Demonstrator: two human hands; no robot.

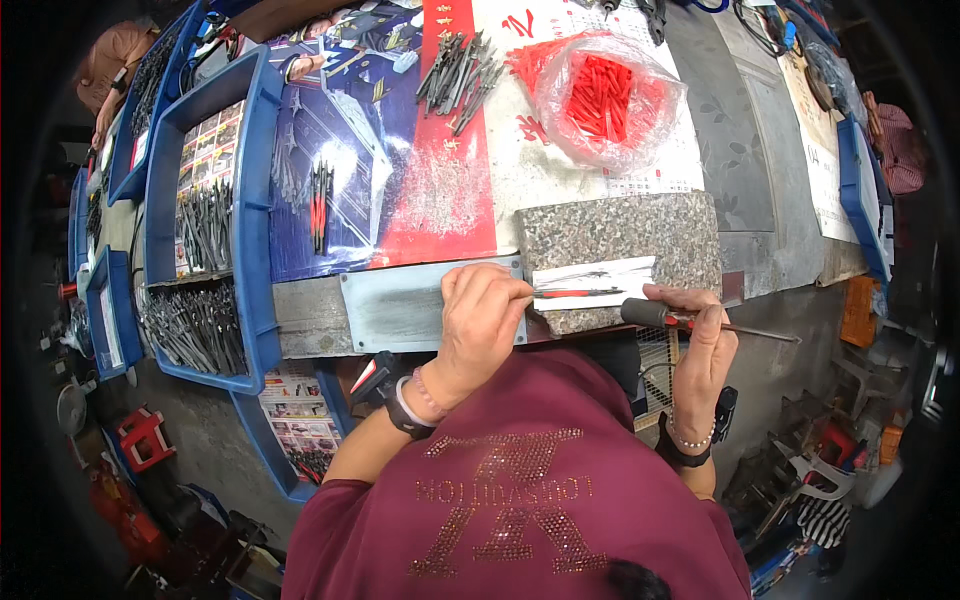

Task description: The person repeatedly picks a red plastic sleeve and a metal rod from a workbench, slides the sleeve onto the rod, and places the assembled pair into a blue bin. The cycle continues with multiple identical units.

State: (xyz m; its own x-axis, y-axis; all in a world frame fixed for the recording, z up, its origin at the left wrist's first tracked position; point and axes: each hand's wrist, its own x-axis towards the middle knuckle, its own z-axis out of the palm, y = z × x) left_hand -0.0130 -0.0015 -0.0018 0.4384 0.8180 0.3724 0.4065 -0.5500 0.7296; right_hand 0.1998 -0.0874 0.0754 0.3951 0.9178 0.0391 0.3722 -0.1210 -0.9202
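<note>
My left hand [480,315] is closed, its thumb and fingertips pinching one end of a slim black-and-red piece [580,293]. That piece lies along a white sheet [640,268] on a speckled stone block [620,225]. In my right hand [703,360] is a screwdriver [648,313], gripped so that its dark handle end faces left, close to the slim piece, while the metal shaft points out to the right. Left of the block, under my left hand, a grey metal plate [395,312] sits at the table's near edge.
A clear plastic bag [650,125] of red slim parts lies beyond the block. Dark slim pieces [460,80] are heaped at the back, and several black-and-red ones [320,210] lie left. A blue bin [258,230] of dark pieces borders the left side. Other people are at both sides.
</note>
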